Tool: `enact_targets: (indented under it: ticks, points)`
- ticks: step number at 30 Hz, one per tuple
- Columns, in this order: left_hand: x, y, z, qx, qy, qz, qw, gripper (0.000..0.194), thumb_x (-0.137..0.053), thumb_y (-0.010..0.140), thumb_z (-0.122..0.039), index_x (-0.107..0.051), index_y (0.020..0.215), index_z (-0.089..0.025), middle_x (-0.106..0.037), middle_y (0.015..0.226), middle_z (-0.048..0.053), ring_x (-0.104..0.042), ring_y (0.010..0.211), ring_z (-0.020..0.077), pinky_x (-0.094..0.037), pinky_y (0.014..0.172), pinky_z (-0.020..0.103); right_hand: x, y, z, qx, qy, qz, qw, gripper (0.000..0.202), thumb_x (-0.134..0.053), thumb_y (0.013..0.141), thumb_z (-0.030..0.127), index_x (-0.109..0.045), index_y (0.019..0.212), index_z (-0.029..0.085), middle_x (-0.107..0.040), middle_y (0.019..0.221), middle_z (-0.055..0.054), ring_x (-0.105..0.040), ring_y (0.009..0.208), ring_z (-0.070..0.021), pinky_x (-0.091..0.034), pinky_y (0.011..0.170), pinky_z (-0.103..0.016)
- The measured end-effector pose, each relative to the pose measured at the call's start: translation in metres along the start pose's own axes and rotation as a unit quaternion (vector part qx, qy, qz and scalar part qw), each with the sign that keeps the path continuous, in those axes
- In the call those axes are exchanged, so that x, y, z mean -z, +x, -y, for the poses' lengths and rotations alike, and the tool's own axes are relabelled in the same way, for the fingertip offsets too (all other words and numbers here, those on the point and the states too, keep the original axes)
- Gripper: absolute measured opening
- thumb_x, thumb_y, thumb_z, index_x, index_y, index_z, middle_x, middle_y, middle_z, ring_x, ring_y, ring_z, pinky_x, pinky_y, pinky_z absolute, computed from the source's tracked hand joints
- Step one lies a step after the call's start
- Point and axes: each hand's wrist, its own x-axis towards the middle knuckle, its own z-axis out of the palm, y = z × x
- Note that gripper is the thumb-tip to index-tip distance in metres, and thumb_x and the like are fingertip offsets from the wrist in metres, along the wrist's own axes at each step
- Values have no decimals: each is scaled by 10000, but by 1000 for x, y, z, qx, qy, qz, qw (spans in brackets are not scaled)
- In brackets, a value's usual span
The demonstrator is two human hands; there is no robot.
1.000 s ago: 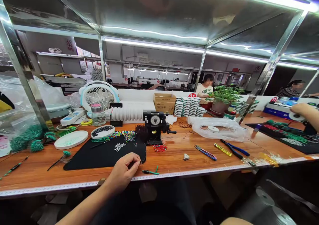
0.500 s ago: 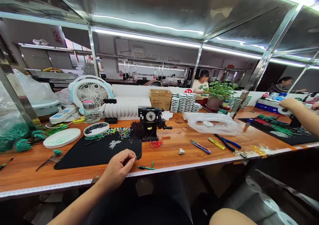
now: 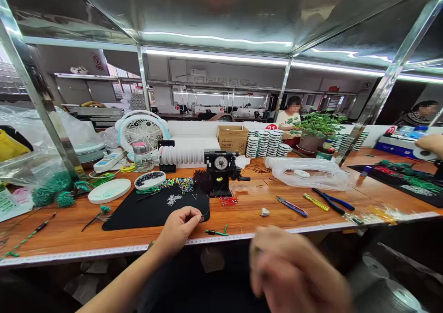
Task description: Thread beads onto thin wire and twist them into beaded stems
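Note:
At the right front corner of a black mat (image 3: 138, 213), my left hand (image 3: 182, 225) is closed in a pinch, thumb against forefinger. A thin line shows at its fingertips, too fine to name. Lower right, in front of the table edge, my right hand (image 3: 290, 267) is smeared by motion; its fingers look curled, but anything in them cannot be made out. On the mat lie white beads (image 3: 174, 199) and many-coloured beads (image 3: 185, 184). Just right of my left hand lies a short green-and-black cord piece (image 3: 216, 232).
Behind the mat stands a black crank device with a dial (image 3: 220, 163). Rightward lie thread snips (image 3: 291, 206), a yellow-handled tool (image 3: 316, 202) and blue-black pliers (image 3: 332, 202). White dishes (image 3: 109, 191), a fan (image 3: 143, 133) and stacked spools (image 3: 263, 143) stand behind. A co-worker's hand (image 3: 431, 144) is at far right.
My right hand has come up into view at lower right, moving fast. My left hand keeps its pinch near the mat's corner. The whole view has shifted, so the table things appear further right.

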Motion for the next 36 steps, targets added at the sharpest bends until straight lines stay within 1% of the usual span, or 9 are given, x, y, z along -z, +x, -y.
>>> enact_targets:
  ticks: [4,9,12,16,20,24,29,32,36]
  points:
    - [-1,-2,-1,88,-81,5,993,233,-577,721,-389,-573,699,-158,-333,429,-89,-226,382,77,-154,405,216,-44,27,-47,-115,-85,34,989,121,-599,841,264,-651,744,215,-594,682,-15,-561,643,-162,-419,603,-292]
    - [-6,-10,-9,119,-146,21,982,220,-572,736,-361,-544,675,-152,-285,422,-101,-191,406,67,-172,428,216,-82,26,-89,-189,-183,66,963,78,-664,782,278,-674,742,211,-614,741,-31,-576,702,-191,-392,634,-303]
    - [-5,-11,-11,114,-155,28,981,216,-564,746,-347,-527,651,-156,-275,437,-98,-181,414,69,-183,429,219,-88,21,-91,-163,-185,83,965,119,-587,827,211,-661,733,209,-591,695,-24,-561,674,-175,-391,611,-291]
    - [1,-10,-12,84,-133,25,987,176,-583,746,-305,-546,660,-156,-390,496,-67,-264,437,76,-232,442,220,-80,15,-86,-1,-222,69,973,191,-455,862,119,-630,837,192,-580,858,-76,-528,848,-219,-428,730,-342]
    - [8,-13,-16,-58,19,41,997,123,-572,801,-261,-605,728,-168,-581,773,21,-506,742,152,-398,708,268,-71,29,-88,127,-190,134,964,285,-415,809,25,-581,994,165,-515,1076,-118,-475,1036,-233,-426,866,-351]
    - [8,-18,-9,-209,214,40,953,211,-381,912,-204,-588,873,-186,-556,919,57,-528,866,171,-426,783,300,-73,62,-94,9,-158,151,976,209,-428,823,33,-584,866,165,-505,892,-52,-513,747,-146,-436,681,-260]
    - [6,-15,6,-320,334,34,886,215,-386,879,-112,-573,964,-172,-542,1109,111,-532,966,205,-418,838,342,-78,88,-106,-83,-124,146,978,129,-576,780,85,-613,682,160,-540,721,-9,-527,687,-136,-402,628,-239]
    - [5,-11,2,-260,240,28,935,153,-436,861,-153,-586,846,-177,-592,1019,84,-546,912,195,-411,818,321,-75,83,-106,-80,-121,117,982,88,-592,793,116,-636,733,163,-557,794,-23,-538,728,-138,-413,662,-240]
    - [3,-9,-6,-19,-2,-22,1000,147,-525,803,-287,-557,715,-174,-502,572,-22,-453,527,125,-387,549,249,-75,59,-97,-78,-155,15,985,138,-652,796,307,-650,793,169,-542,828,-42,-533,748,-163,-412,693,-275]
